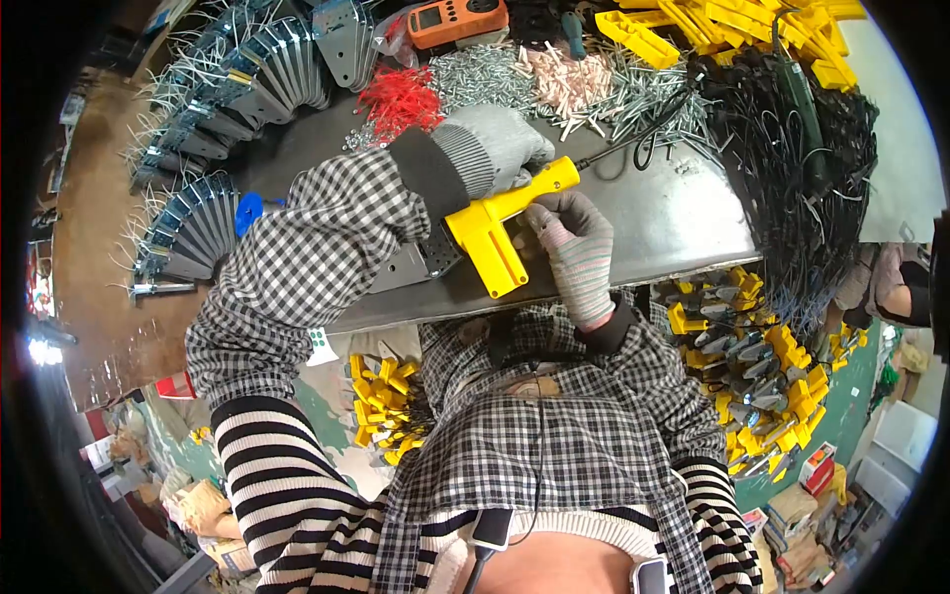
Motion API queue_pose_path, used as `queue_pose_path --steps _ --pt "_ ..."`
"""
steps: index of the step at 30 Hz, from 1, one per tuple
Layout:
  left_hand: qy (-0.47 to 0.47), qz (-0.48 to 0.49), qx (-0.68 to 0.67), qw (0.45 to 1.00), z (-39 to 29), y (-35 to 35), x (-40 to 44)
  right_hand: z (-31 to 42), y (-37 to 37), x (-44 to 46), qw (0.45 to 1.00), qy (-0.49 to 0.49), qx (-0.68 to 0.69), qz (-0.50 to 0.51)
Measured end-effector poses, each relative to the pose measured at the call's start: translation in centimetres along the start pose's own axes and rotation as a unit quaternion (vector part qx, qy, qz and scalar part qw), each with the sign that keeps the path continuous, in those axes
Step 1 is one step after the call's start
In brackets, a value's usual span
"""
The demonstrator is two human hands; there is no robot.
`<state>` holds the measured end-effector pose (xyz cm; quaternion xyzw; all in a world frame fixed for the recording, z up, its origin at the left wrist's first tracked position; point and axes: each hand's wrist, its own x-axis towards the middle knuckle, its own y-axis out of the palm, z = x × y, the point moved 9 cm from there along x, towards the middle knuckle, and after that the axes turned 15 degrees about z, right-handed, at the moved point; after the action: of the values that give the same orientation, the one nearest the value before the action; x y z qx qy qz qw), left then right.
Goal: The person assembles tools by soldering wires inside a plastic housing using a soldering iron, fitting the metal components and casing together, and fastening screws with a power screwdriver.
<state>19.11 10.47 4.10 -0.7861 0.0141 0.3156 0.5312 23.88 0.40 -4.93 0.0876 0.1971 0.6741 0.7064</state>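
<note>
A yellow plastic housing (492, 247), shaped like a pistol with a tubular upper end, is held over the front of the grey metal table (653, 213). My left hand (495, 148), in a grey knitted glove, reaches across from the left and is closed on the far side of the tube; its fingertips are partly hidden. Gripping the near side of the tube is my right hand (576, 247), in a striped glove, its fingers bent. A black cable (628, 139) runs from the tube's end. Beside the housing lies a grey metal plate (404, 269), partly under my left sleeve.
Heaps of red plastic pieces (400, 99), silver screws (480, 79) and copper-coloured pins (566, 84) line the back. Metal plates with wires (282, 64) stand at left. Black cables (811, 168) hang at right. An orange meter (457, 22) and yellow housings (727, 30) lie behind.
</note>
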Motion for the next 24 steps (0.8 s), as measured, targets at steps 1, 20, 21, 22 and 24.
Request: queue_pose_path --steps 1,20,21,22,24 --pt "-0.014 0.021 0.011 1.000 0.1 0.0 0.2 0.9 0.7 -0.3 0.998 -0.036 -0.054 0.003" --pt "0.001 -0.256 -0.187 0.948 -1.3 4.5 -4.3 33.9 -28.3 2.1 0.631 -0.205 -0.699 -0.266" --pt "-0.021 -0.260 -0.208 0.943 -1.3 3.9 -4.1 35.1 -27.5 1.1 0.629 -0.253 -0.682 -0.276" --pt "-0.045 -0.264 -0.230 0.936 -1.1 3.7 -3.8 36.9 -24.9 -0.9 0.627 -0.300 -0.661 -0.283" --pt "-0.041 -0.202 -0.133 0.969 -2.1 4.6 -1.6 36.6 -19.4 -2.8 0.636 -0.313 -0.687 -0.161"
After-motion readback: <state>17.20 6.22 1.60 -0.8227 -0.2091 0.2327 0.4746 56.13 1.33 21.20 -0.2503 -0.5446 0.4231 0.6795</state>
